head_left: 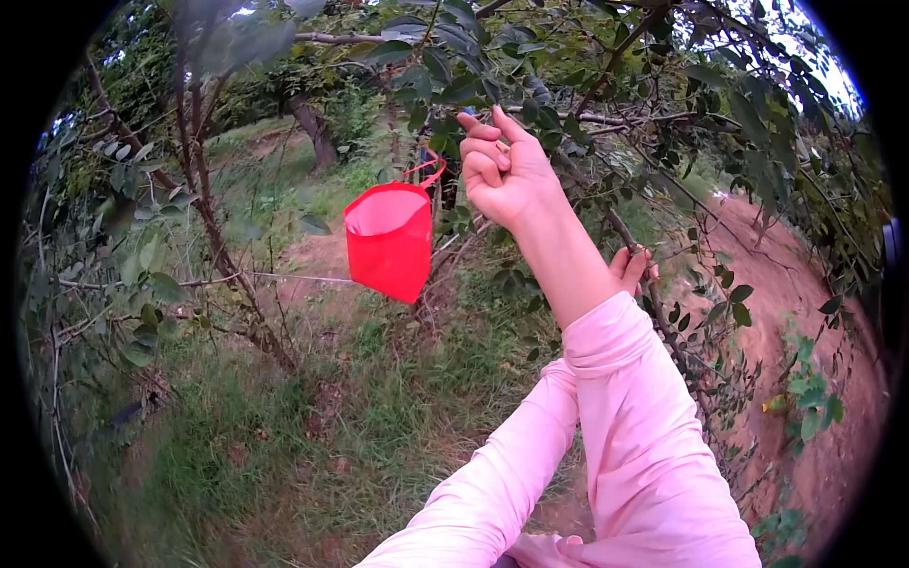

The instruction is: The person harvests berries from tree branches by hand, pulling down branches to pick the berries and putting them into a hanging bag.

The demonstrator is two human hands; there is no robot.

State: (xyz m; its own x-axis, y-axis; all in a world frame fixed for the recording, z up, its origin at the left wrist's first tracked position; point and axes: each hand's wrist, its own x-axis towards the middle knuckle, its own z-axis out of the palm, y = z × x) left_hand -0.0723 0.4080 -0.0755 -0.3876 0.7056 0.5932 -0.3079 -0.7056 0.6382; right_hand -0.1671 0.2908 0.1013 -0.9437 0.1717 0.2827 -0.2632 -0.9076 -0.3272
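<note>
My two forearms, in pale pink sleeves, cross in front of me. My right hand (508, 170) is raised among the leaves (464, 83), palm side towards me. Its fingers are curled and the uppermost tips touch the foliage; whatever they hold, if anything, is hidden. Partly covered by the right forearm, my left hand (632, 268) is closed around a thin leafy branch (653, 293). A red cloth bag (390, 248) with a pale inside hangs with its mouth open, left of my right hand, its strap (431, 170) looped up towards the twigs.
Thin bare stems (204, 208) and a thin pale line (303, 277) are at the left. Leafy branches (739, 104) spread overhead and to the right. Grass (350, 435) covers the ground below, with a reddish dirt strip (805, 322) at the right. A tree trunk (315, 135) stands behind.
</note>
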